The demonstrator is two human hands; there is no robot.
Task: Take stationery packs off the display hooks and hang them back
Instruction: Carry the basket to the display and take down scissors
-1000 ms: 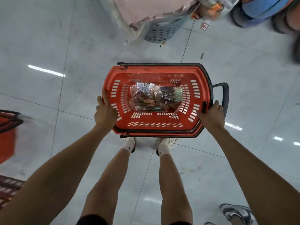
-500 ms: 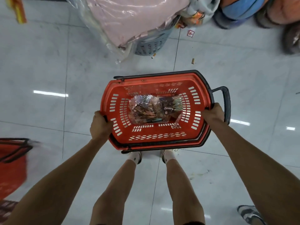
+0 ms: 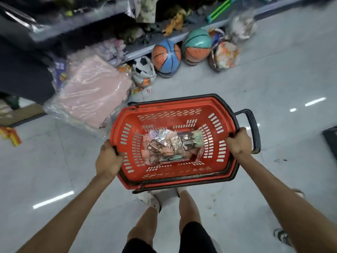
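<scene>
At the centre of the frame, the left grip [image 3: 107,159] and right grip [image 3: 238,141] each hold a side rim of the red basket [image 3: 173,109]; stationery packs [image 3: 171,148] lie inside.

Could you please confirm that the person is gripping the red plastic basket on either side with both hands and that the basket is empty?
Not quite: the red plastic basket is not empty; shiny plastic-wrapped stationery packs lie on its bottom, as the head view shows. The left hand and right hand do grip it on either side.
</scene>
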